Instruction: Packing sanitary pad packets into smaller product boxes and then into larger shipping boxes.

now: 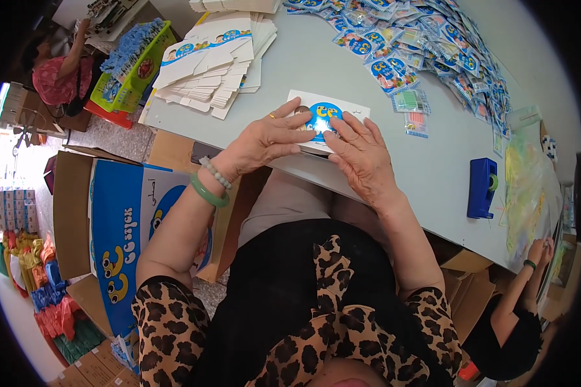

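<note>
A small white carton with a blue round print (323,116) lies near the front edge of the table, under both of my hands. My left hand (271,137) rests across its left part, fingers stretched out over the top. From the other side my right hand (361,151) lays its extended fingers on the right part. Flattened white cartons (210,61) are stacked loosely to the left. A big heap of small blue-and-clear packets (426,51) spreads over the far right, with a green one (410,100) and a pink one (416,124) at its near end.
A blue tape dispenser (481,187) stands on the table's right side, beside clear plastic bags (526,187). An open printed cardboard box (119,226) is at my left. A green basket of packets (134,68) stands farther left. One person works at far left, another at lower right.
</note>
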Demonstrator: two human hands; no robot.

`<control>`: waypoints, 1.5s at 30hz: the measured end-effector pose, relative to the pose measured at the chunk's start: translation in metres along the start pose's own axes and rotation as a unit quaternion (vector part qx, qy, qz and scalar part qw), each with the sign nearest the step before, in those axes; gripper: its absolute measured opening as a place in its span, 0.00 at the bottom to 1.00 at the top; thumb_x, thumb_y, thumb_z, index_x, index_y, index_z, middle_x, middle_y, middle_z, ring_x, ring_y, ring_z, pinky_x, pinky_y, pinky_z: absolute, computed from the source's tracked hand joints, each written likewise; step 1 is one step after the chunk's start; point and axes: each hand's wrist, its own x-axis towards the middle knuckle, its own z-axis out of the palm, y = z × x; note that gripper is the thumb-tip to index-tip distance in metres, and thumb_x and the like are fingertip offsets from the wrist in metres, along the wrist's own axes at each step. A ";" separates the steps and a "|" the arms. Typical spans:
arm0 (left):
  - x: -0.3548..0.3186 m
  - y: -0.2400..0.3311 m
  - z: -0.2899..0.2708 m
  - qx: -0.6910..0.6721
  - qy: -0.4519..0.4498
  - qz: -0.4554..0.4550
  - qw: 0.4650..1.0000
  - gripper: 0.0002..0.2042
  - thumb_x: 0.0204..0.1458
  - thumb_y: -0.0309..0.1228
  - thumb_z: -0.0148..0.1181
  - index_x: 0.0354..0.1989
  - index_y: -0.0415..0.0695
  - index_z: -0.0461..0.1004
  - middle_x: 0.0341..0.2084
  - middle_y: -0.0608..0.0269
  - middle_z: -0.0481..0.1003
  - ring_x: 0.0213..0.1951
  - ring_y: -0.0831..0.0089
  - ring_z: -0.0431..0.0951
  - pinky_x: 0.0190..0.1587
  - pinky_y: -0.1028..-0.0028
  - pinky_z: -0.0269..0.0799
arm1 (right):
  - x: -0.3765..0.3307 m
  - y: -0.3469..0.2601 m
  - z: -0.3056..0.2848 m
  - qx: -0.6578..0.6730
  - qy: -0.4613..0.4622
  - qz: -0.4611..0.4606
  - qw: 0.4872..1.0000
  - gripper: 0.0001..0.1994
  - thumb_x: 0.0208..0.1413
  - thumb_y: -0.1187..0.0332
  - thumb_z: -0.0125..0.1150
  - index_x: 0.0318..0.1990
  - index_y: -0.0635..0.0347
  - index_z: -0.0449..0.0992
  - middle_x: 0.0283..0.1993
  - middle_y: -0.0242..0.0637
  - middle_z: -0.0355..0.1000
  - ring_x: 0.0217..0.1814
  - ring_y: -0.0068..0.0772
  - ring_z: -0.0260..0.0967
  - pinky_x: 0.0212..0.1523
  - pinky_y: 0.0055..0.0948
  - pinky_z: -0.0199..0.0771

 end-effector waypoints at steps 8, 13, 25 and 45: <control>-0.008 0.011 0.010 0.103 0.033 0.012 0.994 0.22 0.50 0.24 0.61 0.55 0.54 0.74 0.63 0.59 0.63 0.69 0.55 0.52 0.67 0.63 0.54 | -0.005 0.000 0.001 -0.032 0.010 -0.019 0.999 0.17 0.55 0.62 0.60 0.53 0.48 0.75 0.61 0.32 0.68 0.68 0.37 0.58 0.68 0.44 0.49; -0.007 0.009 0.004 0.035 0.037 -0.011 0.999 0.21 0.49 0.22 0.61 0.53 0.52 0.76 0.61 0.59 0.66 0.68 0.56 0.53 0.67 0.64 0.54 | -0.005 -0.006 -0.001 -0.039 0.005 0.011 0.999 0.16 0.55 0.65 0.59 0.52 0.48 0.75 0.60 0.31 0.69 0.67 0.35 0.59 0.68 0.45 0.49; -0.010 0.011 0.012 0.060 0.096 0.035 0.993 0.22 0.44 0.17 0.64 0.50 0.48 0.78 0.49 0.57 0.76 0.63 0.54 0.64 0.62 0.64 0.64 | 0.001 0.008 -0.006 -0.014 -0.004 0.002 1.000 0.16 0.56 0.68 0.58 0.53 0.48 0.74 0.60 0.30 0.69 0.67 0.36 0.59 0.68 0.48 0.47; 0.037 0.065 0.041 0.400 0.029 0.021 0.916 0.36 0.41 0.40 0.69 0.60 0.43 0.62 0.63 0.48 0.59 0.67 0.49 0.52 0.66 0.48 0.44 | -0.014 0.042 0.022 0.078 0.118 -0.081 0.987 0.15 0.49 0.72 0.57 0.46 0.54 0.78 0.54 0.33 0.73 0.60 0.46 0.65 0.60 0.46 0.61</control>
